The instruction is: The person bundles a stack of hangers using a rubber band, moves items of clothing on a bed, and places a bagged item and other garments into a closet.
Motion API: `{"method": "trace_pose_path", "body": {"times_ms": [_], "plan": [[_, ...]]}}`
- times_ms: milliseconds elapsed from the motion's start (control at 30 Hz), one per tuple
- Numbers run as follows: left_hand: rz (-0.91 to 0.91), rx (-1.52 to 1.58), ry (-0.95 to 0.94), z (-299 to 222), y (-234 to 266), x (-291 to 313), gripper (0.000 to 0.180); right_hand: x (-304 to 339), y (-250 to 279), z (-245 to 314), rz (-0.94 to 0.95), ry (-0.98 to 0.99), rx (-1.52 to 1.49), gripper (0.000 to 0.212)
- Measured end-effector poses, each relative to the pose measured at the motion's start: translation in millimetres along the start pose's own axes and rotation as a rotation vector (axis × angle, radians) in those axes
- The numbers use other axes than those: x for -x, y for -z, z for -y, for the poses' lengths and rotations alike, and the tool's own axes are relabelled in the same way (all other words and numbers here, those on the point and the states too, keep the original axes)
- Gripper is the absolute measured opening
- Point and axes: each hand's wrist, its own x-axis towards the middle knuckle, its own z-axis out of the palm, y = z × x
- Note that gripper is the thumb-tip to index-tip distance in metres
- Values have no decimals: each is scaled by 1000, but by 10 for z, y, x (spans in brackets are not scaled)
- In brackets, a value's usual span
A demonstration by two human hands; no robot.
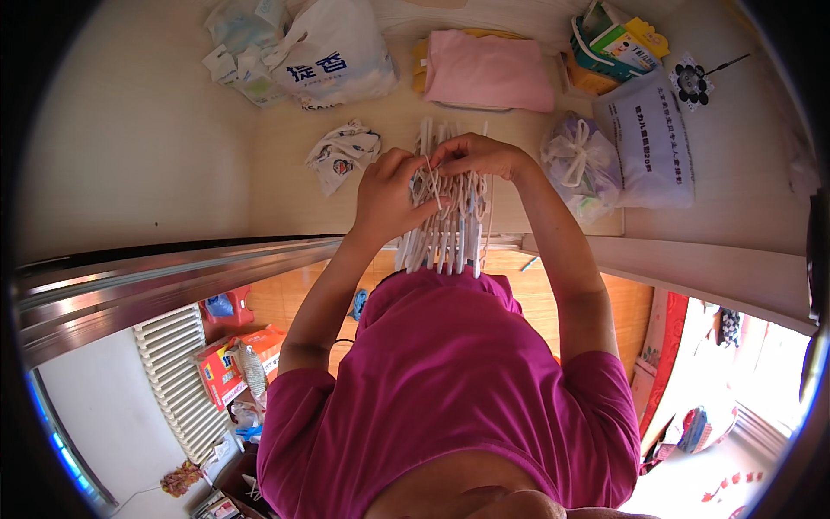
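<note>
A thick bundle of white hangers lies on the wooden shelf, its lower ends reaching over the front edge close to my body. My left hand curls round the left side of the bundle near the hooks, with the thumb stretched across the top. From the right, my right hand bends over the hooks, its fingertips pinched together at a thin hook or cord close to my left fingers. Exactly what the right fingertips hold is too small to make out.
Plastic bags and a crumpled printed bag lie left. Folded pink cloth sits at the back. Right are a tied clear bag, a white printed package and a box. A metal rail edges the left front.
</note>
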Motion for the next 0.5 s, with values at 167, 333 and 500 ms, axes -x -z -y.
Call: {"method": "trace_pose_path", "body": {"times_ms": [167,333,500], "plan": [[-24,51,143,-67,-127,-129,44,-27,8,-132,-33,76,-50,24],[57,701,532,349,-318,-314,38,-1,-65,11,-40,19,-6,25],[35,621,378,339,-420,-536,31,-1,-79,41,-88,-27,-1,26]]}}
